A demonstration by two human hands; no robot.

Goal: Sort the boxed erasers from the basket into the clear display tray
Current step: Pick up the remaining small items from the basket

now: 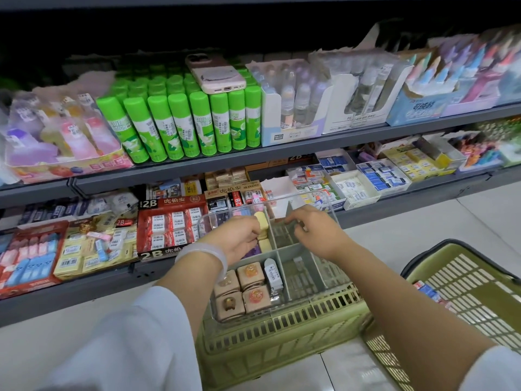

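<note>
Holding 4 tan boxed erasers (242,290), clear tray (332,289); left fingers (251,230) pinch yellow eraser (261,220), right fingers (296,225) curled, grasp unclear.

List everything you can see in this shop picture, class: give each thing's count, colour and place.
Clear tray: one, on an upturned green basket.
Tan boxed erasers: four, near-left compartment.
White eraser: one, beside them.
Yellow erasers: a few, far-left compartment.
Green basket: one, right, on the floor.
Glue sticks: many, green, upper shelf.
Phone: one, pink, atop the glue sticks.
Eraser boxes: many, mixed colours, lower shelf.
Left hand: holds a yellow eraser.
Right hand: fingers curled over the far-right compartment; any hold unclear.
</note>
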